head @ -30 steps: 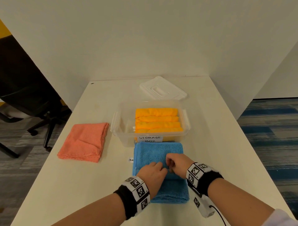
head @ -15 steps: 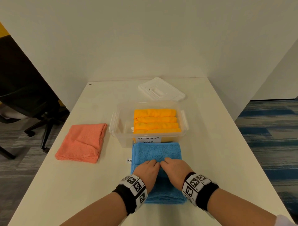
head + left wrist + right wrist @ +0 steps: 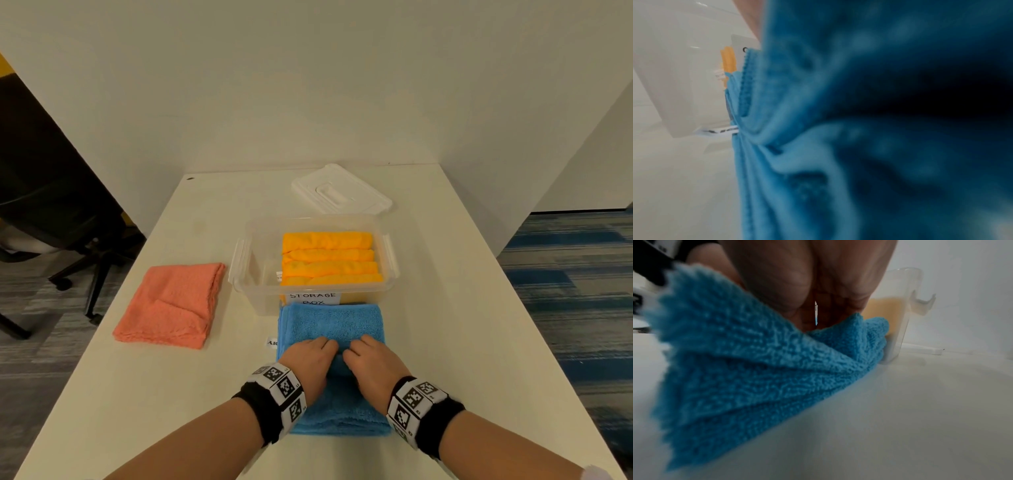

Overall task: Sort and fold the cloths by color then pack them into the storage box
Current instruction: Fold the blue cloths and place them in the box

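Note:
A folded blue cloth (image 3: 329, 322) lies on the white table just in front of the clear storage box (image 3: 253, 267), touching its front wall. My left hand (image 3: 310, 356) and right hand (image 3: 371, 359) sit side by side on the cloth's middle, knuckles up, fingers curled down into a bunched fold. In the right wrist view my palm (image 3: 807, 280) bears on the raised blue cloth (image 3: 756, 361). The left wrist view is filled by blurred blue cloth (image 3: 818, 146). Several folded yellow cloths (image 3: 329, 257) stand in the box's right part. A folded salmon cloth (image 3: 171, 305) lies to the left.
The box's white lid (image 3: 339, 193) lies behind it near the wall. The box's left part holds no cloth. A black office chair (image 3: 51, 205) stands off the table's left edge. A small paper label (image 3: 272, 342) lies by the blue cloth's left edge.
My right hand has turned palm-down and dropped lower onto the blue cloth. My left hand has shifted slightly left. Both now sit level, side by side.

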The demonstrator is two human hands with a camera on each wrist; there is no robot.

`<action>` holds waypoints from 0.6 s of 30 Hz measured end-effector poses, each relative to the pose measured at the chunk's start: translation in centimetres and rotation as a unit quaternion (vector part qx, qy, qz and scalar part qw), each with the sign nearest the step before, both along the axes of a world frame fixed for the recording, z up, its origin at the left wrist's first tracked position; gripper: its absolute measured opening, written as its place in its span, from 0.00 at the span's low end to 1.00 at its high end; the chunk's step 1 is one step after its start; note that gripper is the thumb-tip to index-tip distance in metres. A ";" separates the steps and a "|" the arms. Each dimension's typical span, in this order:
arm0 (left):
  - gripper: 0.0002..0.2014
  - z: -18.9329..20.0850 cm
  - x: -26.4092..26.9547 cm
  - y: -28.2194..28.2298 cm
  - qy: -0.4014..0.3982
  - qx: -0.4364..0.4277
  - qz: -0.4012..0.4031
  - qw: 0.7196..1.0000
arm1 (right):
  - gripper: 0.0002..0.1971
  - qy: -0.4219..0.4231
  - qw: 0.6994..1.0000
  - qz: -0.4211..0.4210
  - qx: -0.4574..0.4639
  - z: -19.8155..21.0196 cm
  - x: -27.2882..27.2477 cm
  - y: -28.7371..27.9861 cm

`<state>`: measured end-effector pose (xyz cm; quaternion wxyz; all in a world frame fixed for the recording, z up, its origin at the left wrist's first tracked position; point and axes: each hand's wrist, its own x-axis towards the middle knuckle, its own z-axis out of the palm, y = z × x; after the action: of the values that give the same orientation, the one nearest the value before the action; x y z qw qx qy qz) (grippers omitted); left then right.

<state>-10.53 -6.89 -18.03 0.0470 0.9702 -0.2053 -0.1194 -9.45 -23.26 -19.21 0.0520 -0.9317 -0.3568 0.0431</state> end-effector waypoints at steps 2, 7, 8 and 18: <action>0.15 -0.1 0.3 0.2 -0.009 -0.004 -0.003 1.000 | 0.14 0.004 1.000 -0.013 0.003 0.1 0.0 0.0; 0.15 0.0 1.1 1.3 0.009 -0.093 0.022 0.995 | 0.11 0.069 0.996 -0.045 0.012 0.8 1.2 -0.2; 0.14 0.0 1.3 1.5 0.024 -0.118 0.038 0.992 | 0.14 0.092 0.994 -0.049 -0.010 1.1 1.7 -0.2; 0.12 0.6 2.0 2.9 0.052 -0.108 0.004 0.993 | 0.13 0.220 0.968 -0.122 -0.003 1.6 4.9 -0.2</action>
<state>-8.49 -4.01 -17.39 0.1629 0.9528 -0.2103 -0.1461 -4.53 -23.48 -17.59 0.1314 -0.9360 -0.2203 0.2410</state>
